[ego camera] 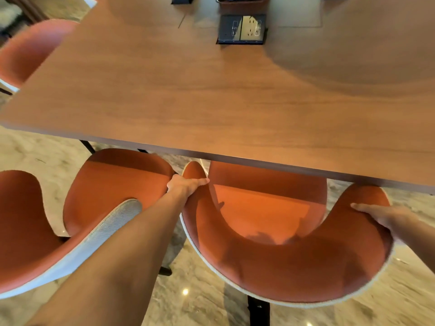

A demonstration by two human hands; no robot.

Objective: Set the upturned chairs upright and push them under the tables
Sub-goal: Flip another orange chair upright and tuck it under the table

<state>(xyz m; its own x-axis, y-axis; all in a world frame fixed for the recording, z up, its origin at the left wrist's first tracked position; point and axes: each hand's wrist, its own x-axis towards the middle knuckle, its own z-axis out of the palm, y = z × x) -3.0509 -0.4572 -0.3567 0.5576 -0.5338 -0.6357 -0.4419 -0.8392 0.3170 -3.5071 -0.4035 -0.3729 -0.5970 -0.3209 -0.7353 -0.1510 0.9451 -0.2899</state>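
Orange upholstered chair (266, 231) is standing upright, its seat partly under the desk (188, 95). Left hand (186, 184) and right hand (381, 217) are each grasping an armrest, grips clenched around them, probably for steering it squarely beneath the desk.

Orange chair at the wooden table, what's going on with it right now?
A person holds an upright orange chair by both armrests: the left hand grips the left armrest tip, the right hand curls over the right one. The chair's seat front already sits under the edge of the wooden table, so it seems to be partway pushed in. A second orange chair stands upright to its left. A power socket panel sits in the tabletop.
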